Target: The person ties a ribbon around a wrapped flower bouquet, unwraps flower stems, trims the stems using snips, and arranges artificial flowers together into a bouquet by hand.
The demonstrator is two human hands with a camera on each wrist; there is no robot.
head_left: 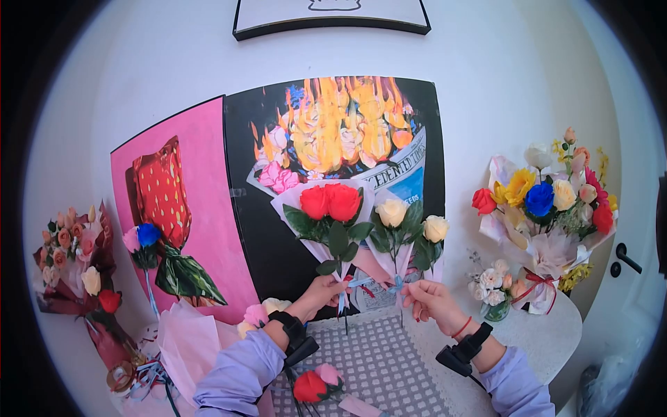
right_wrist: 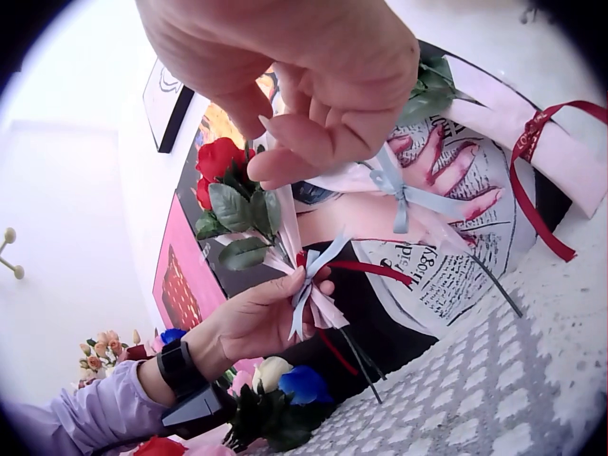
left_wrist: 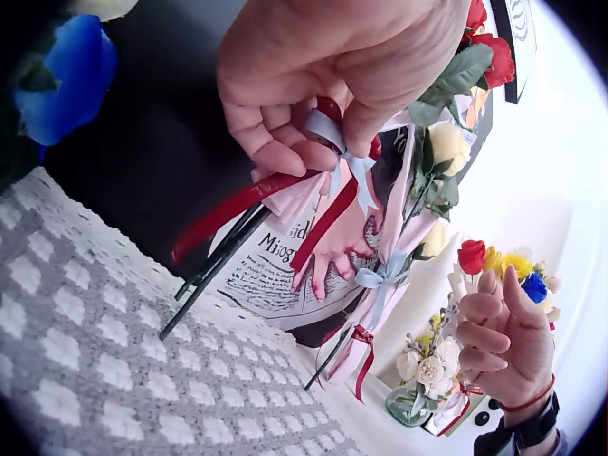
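Note:
My left hand (head_left: 321, 295) grips the wrapped stems of a bouquet of two red roses (head_left: 330, 202), at its pale blue and dark red ribbons (left_wrist: 332, 133). Green stem ends (left_wrist: 211, 271) stick out below that hand. Just right of a cream rose bouquet (head_left: 392, 213), tied with a light blue bow (right_wrist: 399, 190), my right hand (head_left: 434, 306) hangs in the air. Its fingers are loosely bent, with nothing seen between them in the left wrist view. Another wrapped cream rose (head_left: 435, 229) stands behind, with a dark red ribbon (right_wrist: 530, 142) in the right wrist view.
Painted panels (head_left: 170, 208) lean on the wall behind. A large mixed bouquet (head_left: 549, 201) and a glass vase (head_left: 497, 311) stand right. Pink wrapping (head_left: 191, 340) and another bouquet (head_left: 76, 257) are left. A red rose (head_left: 310, 386) lies on the grey-white cloth (head_left: 375, 361) in front.

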